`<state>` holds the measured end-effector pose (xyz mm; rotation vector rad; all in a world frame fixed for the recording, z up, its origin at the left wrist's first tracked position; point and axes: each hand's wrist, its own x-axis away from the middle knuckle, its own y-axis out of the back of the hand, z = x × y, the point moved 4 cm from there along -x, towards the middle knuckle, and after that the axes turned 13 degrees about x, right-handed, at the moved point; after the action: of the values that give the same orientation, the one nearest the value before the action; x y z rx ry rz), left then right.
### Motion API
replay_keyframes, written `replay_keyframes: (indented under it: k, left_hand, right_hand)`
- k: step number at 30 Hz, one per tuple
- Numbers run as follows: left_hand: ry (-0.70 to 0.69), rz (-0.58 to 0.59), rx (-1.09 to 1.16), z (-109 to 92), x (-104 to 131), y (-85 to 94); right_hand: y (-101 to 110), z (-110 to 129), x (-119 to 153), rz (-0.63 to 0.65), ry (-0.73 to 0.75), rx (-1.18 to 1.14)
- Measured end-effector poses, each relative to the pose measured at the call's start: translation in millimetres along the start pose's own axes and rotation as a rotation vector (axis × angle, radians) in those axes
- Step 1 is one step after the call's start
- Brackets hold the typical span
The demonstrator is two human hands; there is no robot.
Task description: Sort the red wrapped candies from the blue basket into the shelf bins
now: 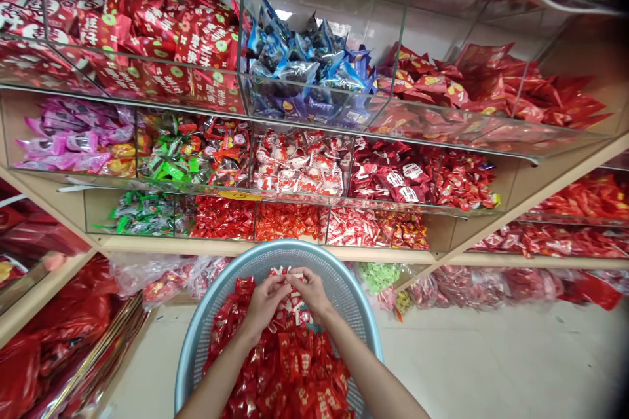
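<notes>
My left hand [268, 301] and right hand [310, 293] meet over the far half of a blue-grey basket [372, 334], fingers bent inward and tips drawn almost together; whether a small wrapper is pinched between them, or how tightly they close, I cannot tell, as the knuckles hide it. Directly under and around that grip lie the small white-and-red packets [297, 309], some showing just past the fingertips, most spilling back toward me in the gap between my wrists; neither hand is clearly nearer, for the cluster sits between the two. The packets point every which way, so no one long axis stands out, though the patch as a whole runs from beyond the fingertips toward my body. Nearer to me than the grip, under and between my forearms, larger red packets [299, 373] fill the basket, more of them banked to the left of my left wrist. Straight ahead of the grip, past the far rim, a low shelf bin holds orange-red sweets [287, 221], with white-and-red sweets [350, 226] ahead and to the right, and well above them a heap of blue packets [307, 55]
</notes>
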<state>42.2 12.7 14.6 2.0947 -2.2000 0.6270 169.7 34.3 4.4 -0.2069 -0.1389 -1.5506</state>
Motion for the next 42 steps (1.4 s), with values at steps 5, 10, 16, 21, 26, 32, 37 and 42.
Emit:
replay_keyframes:
  k: [5,10,16,21,26,32,37,42]
  left_hand:
    - [-0.110,-0.090,-0.005,0.2,-7.8,11.6]
    - [-0.284,-0.096,-0.253,6.0,-14.7,18.3]
    - [-0.434,-0.092,-0.539,6.9,-14.1,16.9]
    - [-0.495,-0.128,-0.418,-7.5,-9.5,8.2]
    - [-0.156,-0.069,-0.039,-0.7,-11.8,0.6]
    - [-0.126,-0.122,0.027,-6.3,-18.1,9.9]
    - [-0.076,-0.128,0.041,-15.3,-24.8,8.0]
    - [0.021,-0.085,0.104,-14.9,-23.9,-4.8]
  right_hand:
    - [1.9,2.7,-1.9,-0.016,0.031,-0.006]
    - [9.6,0.5,-3.7,-0.049,-0.031,-0.072]
    - [12.1,-1.1,-1.7,0.017,-0.123,-0.184]
    - [9.5,4.8,1.5,0.090,-0.158,-0.293]
    - [2.4,10.3,7.2,0.156,-0.171,-0.314]
    - [7.2,11.1,3.4,0.080,-0.147,-0.316]
    - [11.6,14.0,0.9,0.035,-0.116,-0.325]
    - [8.4,16.6,2.9,0.061,-0.099,-0.375]
